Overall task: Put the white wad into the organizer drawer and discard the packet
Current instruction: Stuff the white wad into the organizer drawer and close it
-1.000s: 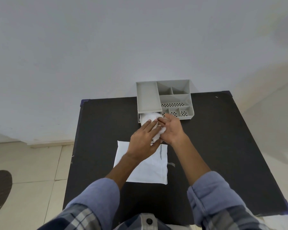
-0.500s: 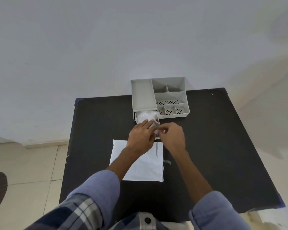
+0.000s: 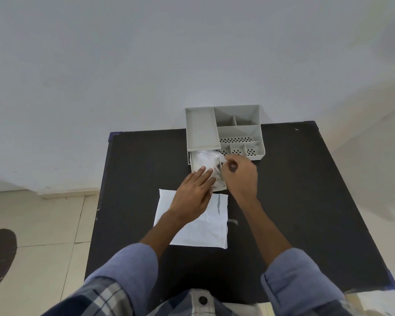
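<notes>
Wad [image 3: 206,161] sits in the pulled-out drawer [image 3: 221,187] at the front left of the grey organizer [image 3: 235,126]. It looks puffy and stands above the drawer rim. Left hand [image 3: 193,195] lies flat, fingers together, pressing on the near part of the wad. Right hand [image 3: 240,176] is bunched at the drawer's right edge, fingertips pinched on a bit of the white material; I cannot tell whether that is the wad itself or a clear wrapping.

Risks, as judged:
- Wad is springy and overfull. If the left hand lifts, it may puff up and catch when the drawer is pushed in.
- A push on the drawer may slide the light organizer toward the wall instead of closing it.
- The pinched bit may drag the wad back out if the right hand pulls away.

Packet [image 3: 198,224], flat and white, lies on the table under the left forearm, just in front of the drawer; not yet discarded. A small scrap [image 3: 233,221] lies just beside its right edge.

Surface: matte black table [image 3: 306,201], blue-edged corners. Plain pale wall behind, beige tile floor at left. No bin in view.
</notes>
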